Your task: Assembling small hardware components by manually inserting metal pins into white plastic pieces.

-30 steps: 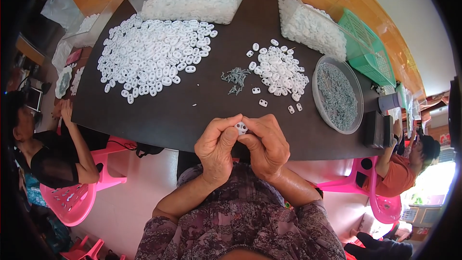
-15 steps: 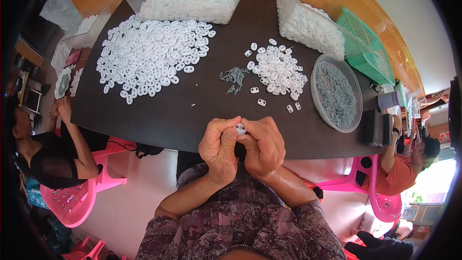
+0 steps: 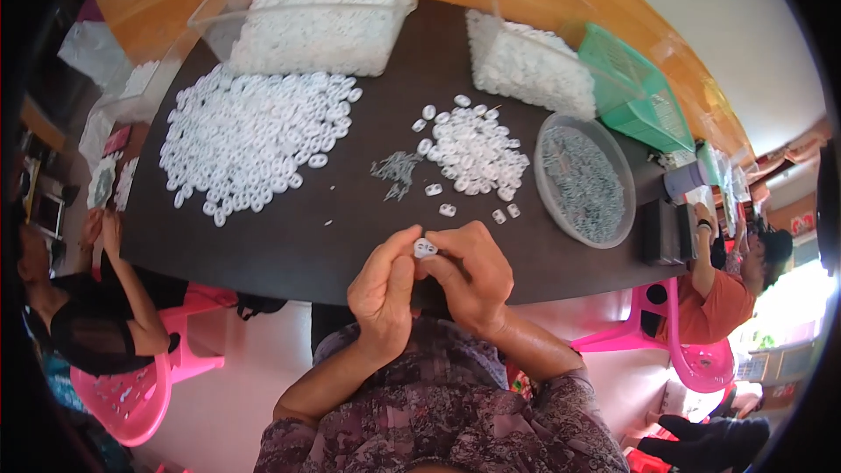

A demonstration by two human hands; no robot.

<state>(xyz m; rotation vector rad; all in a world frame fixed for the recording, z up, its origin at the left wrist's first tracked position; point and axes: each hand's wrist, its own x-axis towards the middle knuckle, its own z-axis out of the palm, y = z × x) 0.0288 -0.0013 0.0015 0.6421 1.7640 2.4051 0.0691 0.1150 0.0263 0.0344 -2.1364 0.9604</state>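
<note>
**Small piece pinched at the table edge**

We hold one white piece (image 3: 425, 248) between both hands: our left hand (image 3: 383, 293) and right hand (image 3: 469, 276) are closed narrowly on it, fingertips meeting just above the near edge of the table (image 3: 289, 250). We judge the risk to be a slip: the piece could pop free and drop off the edge into our lap. Beyond lie metal clips (image 3: 396, 172), a small pile (image 3: 473, 151), a clip bowl (image 3: 584, 180) and the big pile (image 3: 254, 136).
</note>
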